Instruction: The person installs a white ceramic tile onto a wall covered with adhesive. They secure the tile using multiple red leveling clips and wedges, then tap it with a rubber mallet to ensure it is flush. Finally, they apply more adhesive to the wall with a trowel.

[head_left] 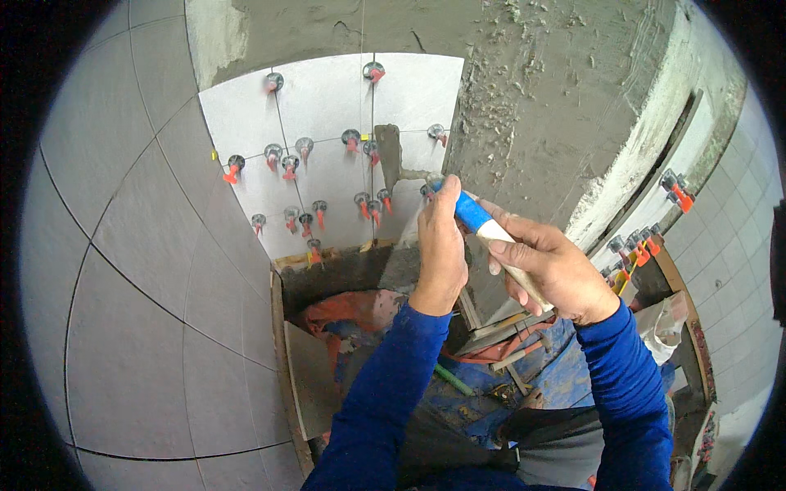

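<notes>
trowel (472, 213) raised near the centre, just in front of white tiles (327, 110)

a grey tiled wall (155, 254) fills the left of the frame. wet-looking grey mortar (540, 114) coats the wall at the upper centre and upper right, rough and ridged in places. the white tiles sit against it, left of centre, their joints running up and across. below, toward the bottom centre, a crumpled blue sheet (565, 376) lies among scraps. two blue sleeves (385, 385) rise from the lower edge.

the right hand (544, 270), right of centre, is wrapped around the white part of the trowel's handle, thumb along the top. the left hand (440, 245), at the centre, stands upright with its fingertips at the handle's blue end; i cannot tell whether they close around it. the trowel's narrow, mortar-smeared blade (390, 151) points up and left over the tiles. a green stick (453, 379) lies at the lower centre. smallest, red-handled clips (352, 139) with dark round bases dot the tile joints.
</notes>
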Action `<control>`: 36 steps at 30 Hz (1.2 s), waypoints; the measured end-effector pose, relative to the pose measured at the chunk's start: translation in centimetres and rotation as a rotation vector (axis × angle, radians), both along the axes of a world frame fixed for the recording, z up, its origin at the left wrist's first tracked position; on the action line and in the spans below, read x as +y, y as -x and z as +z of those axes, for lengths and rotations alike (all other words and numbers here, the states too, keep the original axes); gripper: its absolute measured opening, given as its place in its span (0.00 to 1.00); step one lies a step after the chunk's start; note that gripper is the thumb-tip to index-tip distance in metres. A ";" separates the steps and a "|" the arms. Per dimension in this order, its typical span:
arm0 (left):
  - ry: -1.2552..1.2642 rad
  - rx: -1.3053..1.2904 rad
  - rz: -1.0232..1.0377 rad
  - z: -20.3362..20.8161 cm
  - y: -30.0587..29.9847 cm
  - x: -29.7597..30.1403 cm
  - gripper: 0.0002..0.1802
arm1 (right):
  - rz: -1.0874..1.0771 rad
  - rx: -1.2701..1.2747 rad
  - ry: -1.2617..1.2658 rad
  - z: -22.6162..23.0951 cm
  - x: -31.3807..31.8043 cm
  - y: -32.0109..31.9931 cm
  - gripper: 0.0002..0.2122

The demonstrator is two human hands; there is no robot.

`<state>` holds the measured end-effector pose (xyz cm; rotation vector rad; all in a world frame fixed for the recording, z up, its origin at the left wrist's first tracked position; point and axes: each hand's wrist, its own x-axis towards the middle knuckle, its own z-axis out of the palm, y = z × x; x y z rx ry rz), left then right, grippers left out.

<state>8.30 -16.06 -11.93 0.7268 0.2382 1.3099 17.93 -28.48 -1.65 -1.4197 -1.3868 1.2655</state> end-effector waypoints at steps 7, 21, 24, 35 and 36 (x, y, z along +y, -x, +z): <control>-0.015 -0.009 -0.001 -0.3 0.3 0.7 0.22 | -0.044 -0.048 0.001 -0.4 0.7 0.3 0.25; 0.005 -0.003 -0.054 -0.6 0.8 1.7 0.24 | -0.081 -0.073 0.015 -0.2 1.5 1.3 0.26; 0.031 0.000 -0.061 -0.2 1.1 1.7 0.24 | -0.079 -0.111 -0.002 -0.1 1.6 1.6 0.27; 0.070 0.109 -0.050 0.9 0.8 1.5 0.27 | -0.073 -0.394 -0.044 1.0 1.5 2.9 0.27; 0.074 0.107 -0.039 0.8 0.7 1.6 0.27 | -0.069 -0.414 -0.032 1.1 1.5 3.0 0.27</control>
